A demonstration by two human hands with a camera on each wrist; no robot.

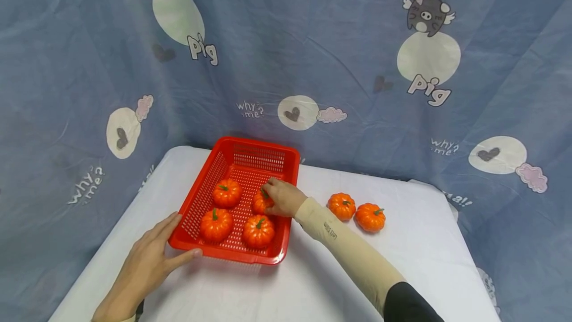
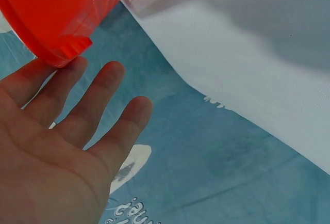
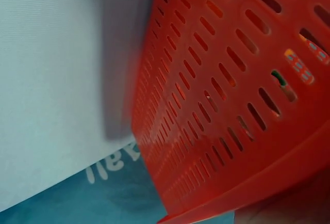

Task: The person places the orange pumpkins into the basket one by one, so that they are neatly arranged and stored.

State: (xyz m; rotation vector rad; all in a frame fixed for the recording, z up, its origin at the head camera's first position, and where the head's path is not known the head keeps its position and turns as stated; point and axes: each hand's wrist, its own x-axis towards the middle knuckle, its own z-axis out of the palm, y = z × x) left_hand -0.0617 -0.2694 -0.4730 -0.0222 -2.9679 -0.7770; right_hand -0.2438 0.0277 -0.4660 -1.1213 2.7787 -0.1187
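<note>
A red plastic basket [image 1: 292, 163] with slotted walls stands on a white table and holds small orange pumpkins with green stems. My right hand [image 1: 286, 198] reaches over its right side, fingers curled round one pumpkin [image 1: 260, 202] and partly covering it. Three others lie around it: one pumpkin [image 1: 227, 193] at the left, a second pumpkin [image 1: 216, 225] at front left, a third pumpkin [image 1: 258, 231] at front right. At the front left corner, my left hand [image 1: 149, 255] has its fingers extended; in the left wrist view its fingertips [image 2: 77, 65] meet the basket rim [image 2: 54, 59].
Two more pumpkins, one [image 1: 341, 206] slightly behind the other [image 1: 370, 217], lie on the white tabletop [image 1: 420, 242] right of the basket. A blue printed cloth [image 1: 250, 63] hangs behind the table and along its sides. The right wrist view mostly shows the basket's slotted outer wall [image 3: 206, 95].
</note>
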